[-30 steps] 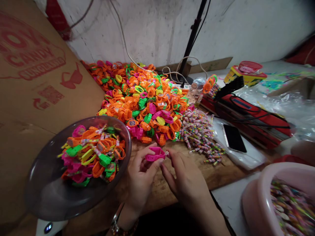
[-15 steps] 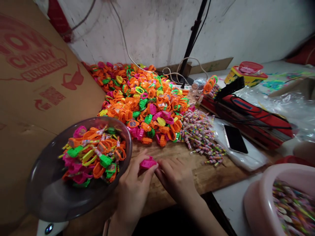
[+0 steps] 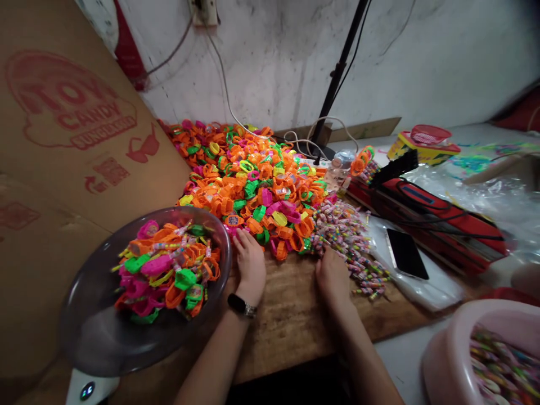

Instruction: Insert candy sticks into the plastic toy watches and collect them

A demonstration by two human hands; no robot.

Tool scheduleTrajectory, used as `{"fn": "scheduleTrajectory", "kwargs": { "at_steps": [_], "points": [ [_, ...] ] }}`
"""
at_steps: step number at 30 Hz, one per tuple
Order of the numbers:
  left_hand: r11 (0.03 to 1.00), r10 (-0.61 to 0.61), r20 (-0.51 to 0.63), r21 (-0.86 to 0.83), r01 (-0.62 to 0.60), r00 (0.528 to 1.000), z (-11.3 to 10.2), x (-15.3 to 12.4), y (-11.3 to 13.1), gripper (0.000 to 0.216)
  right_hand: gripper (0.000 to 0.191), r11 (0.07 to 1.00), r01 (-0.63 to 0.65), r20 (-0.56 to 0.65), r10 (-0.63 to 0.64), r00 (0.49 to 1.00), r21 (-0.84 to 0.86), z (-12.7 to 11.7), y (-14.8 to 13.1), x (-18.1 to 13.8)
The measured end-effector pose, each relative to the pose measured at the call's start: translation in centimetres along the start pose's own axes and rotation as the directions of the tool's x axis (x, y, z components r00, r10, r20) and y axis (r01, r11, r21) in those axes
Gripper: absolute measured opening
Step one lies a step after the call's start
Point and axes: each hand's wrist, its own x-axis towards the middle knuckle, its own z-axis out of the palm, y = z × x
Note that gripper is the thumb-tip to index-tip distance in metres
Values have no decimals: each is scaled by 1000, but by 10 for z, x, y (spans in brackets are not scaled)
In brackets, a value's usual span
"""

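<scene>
Cardboard carton [image 3: 63, 140] stands far left. Next, our dark bowl [image 3: 97, 332] on a scale, loaded with toy watches. Our left hand [image 3: 250, 261] lies palm-down on the wooden worktop [image 3: 291, 320], fingers loosely spread, gripping nothing, tips touching the near edge of the toy watch pile [image 3: 253, 174], which lies straight ahead of it. Our right hand [image 3: 333, 275], also empty and relaxed, meets the wrapped candy sticks [image 3: 346, 236] just ahead; this hand is nearer them. Phone [image 3: 406, 253] and pink basin [image 3: 447, 349] further right.

Pink basin [image 3: 447, 343] cut off at right edge, bottom corner.
</scene>
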Motion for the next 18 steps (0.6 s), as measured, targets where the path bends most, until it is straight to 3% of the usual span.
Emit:
{"fn": "scheduleTrajectory", "kwargs": {
  "at_steps": [3,6,9,11,14,15,18],
  "points": [
    [999,-1,-3,-47,1,1000,5,7,-8,41,37,983,-19,-9,21,1000,184,-3,4,-3],
    [989,54,11,-140,-51,999,-3,-6,-16,25,20,907,-15,46,-5,999,420,-11,2,-11],
    [959,115,33,-264,-102,993,-17,-29,-13,20,31,778,-24,119,-66,991,628,-27,-13,-26],
    [913,162,59,-387,-127,985,-31,-42,-7,16,34,591,-69,147,-85,985,803,-41,-29,-37],
    [786,217,54,-602,-142,975,-58,-50,2,12,28,200,-143,169,-120,978,969,-65,-49,-48],
    [748,235,36,-644,-158,971,-68,-51,3,12,28,146,-148,169,-144,975,978,-72,-53,-51],
    [705,337,-48,-648,-286,940,-90,-48,5,7,26,257,-45,109,-242,964,965,-87,-60,-56]
  ]
}}
